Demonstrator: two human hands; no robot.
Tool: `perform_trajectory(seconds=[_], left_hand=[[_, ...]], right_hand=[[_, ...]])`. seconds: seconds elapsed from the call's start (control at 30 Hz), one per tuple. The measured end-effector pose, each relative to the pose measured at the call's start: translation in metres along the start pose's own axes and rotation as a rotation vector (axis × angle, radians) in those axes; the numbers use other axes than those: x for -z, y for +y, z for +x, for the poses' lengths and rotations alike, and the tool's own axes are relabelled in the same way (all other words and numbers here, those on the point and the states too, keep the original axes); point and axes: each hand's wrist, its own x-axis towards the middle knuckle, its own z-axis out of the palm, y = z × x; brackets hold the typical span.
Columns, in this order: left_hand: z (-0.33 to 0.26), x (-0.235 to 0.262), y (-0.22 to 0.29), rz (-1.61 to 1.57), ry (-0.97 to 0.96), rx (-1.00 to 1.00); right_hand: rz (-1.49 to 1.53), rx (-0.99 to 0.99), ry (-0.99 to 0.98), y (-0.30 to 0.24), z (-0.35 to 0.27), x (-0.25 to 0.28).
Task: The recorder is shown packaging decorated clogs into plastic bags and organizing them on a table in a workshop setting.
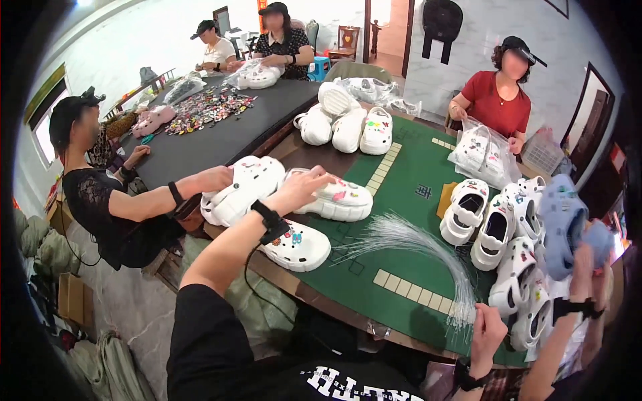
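Left hand (304, 187) on white clog (334, 198) (charms attached); right hand (488, 327) near clear strands (428, 250).

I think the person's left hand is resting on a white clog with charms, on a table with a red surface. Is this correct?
Not quite: the table has a green surface, not red, as the head view shows. The rest holds: the left hand rests on a white clog decorated with charms.
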Motion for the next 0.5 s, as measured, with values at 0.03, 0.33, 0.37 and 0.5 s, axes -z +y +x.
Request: perform_trajectory(seconds=[0.03,0.33,0.37,0.5], left_hand=[[-0.008,-0.002,0.001,0.048,-0.093,0.039],[-0.100,0.051,0.030,-0.073,0.124,0.391],[-0.111,0.050,0.031,-0.074,0.121,0.388],[-0.142,0.033,0.041,-0.178,-0.006,0.555]], right_hand=[[0.001,-0.005,-0.004,0.000,0.000,-0.001],[0.044,-0.023,-0.066,-0.007,0.000,-0.005],[0.045,-0.031,-0.081,-0.005,-0.001,-0.006],[0.095,0.026,-0.068,-0.007,0.001,-0.015]])
